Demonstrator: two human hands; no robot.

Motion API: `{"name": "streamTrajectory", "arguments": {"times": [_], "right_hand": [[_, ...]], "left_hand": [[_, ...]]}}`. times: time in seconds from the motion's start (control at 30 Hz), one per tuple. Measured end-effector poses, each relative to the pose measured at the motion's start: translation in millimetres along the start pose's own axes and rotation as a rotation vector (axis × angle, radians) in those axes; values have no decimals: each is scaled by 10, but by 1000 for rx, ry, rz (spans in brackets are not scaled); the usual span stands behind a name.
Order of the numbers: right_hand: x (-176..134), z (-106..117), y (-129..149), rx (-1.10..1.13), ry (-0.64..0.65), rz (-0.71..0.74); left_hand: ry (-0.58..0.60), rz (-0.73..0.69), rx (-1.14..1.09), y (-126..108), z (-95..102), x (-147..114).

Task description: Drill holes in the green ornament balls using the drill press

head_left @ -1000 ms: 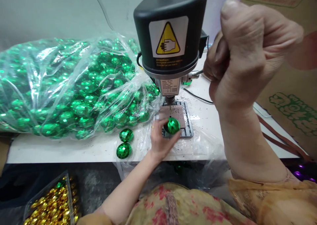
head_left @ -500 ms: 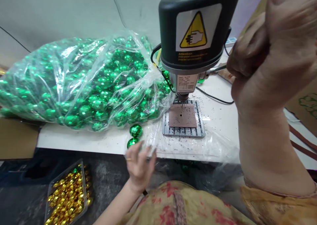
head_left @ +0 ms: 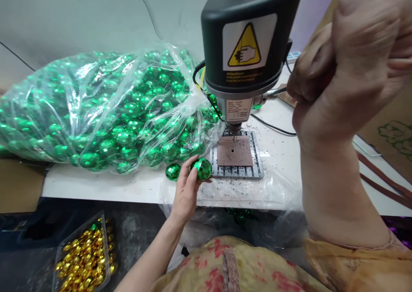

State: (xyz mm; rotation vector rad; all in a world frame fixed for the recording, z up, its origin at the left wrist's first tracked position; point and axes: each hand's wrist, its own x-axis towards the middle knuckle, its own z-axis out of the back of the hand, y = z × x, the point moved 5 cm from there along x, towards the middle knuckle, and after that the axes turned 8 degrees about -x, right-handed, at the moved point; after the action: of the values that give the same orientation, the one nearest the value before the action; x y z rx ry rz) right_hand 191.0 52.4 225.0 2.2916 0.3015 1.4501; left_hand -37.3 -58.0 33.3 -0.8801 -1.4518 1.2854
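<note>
Between the thumb and fingers of my left hand point(head_left: 185, 197) is a shiny green faceted ball point(head_left: 204, 169), just left of the drill press base point(head_left: 258, 165). On the base lies a brownish-pink block point(head_left: 243, 152) with a small dark hole, below the drill bit point(head_left: 234, 138). My right hand point(head_left: 347, 64), raised close to the camera, is closed around the end of the drill press lever point(head_left: 275, 92); its grip hides that end. A second green ball point(head_left: 173, 172) rests on the table behind my left fingers. The drill press point(head_left: 214, 39) has a black housing with a yellow warning label.
A large clear bag point(head_left: 96, 107) full of green balls lies along the left. Below the table stands a clear plastic box point(head_left: 107, 257) of gold balls. Dark shavings dot the white table point(head_left: 77, 182). Cardboard point(head_left: 391, 107) and brown straps point(head_left: 383, 178) are at right.
My left hand has moved up and to the right and taken hold of one green ball, lifting it toward the block. My right hand stays on the lever; the view has shifted slightly.
</note>
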Motion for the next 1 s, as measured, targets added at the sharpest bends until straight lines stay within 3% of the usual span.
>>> {"name": "streamTrajectory", "arguments": {"times": [0.1, 0.23, 0.47, 0.73, 1.0], "right_hand": [[24, 14, 58, 64, -30, 83], [28, 8, 54, 58, 34, 2], [10, 1, 73, 81, 63, 25], [6, 7, 100, -39, 67, 23], [17, 8, 102, -43, 80, 56]], "left_hand": [[93, 278, -409, 237, -369, 292], [168, 361, -501, 365, -576, 538], [126, 131, -206, 444, -593, 702], [198, -7, 20, 567, -684, 780], [198, -141, 158, 452, -807, 763]]}}
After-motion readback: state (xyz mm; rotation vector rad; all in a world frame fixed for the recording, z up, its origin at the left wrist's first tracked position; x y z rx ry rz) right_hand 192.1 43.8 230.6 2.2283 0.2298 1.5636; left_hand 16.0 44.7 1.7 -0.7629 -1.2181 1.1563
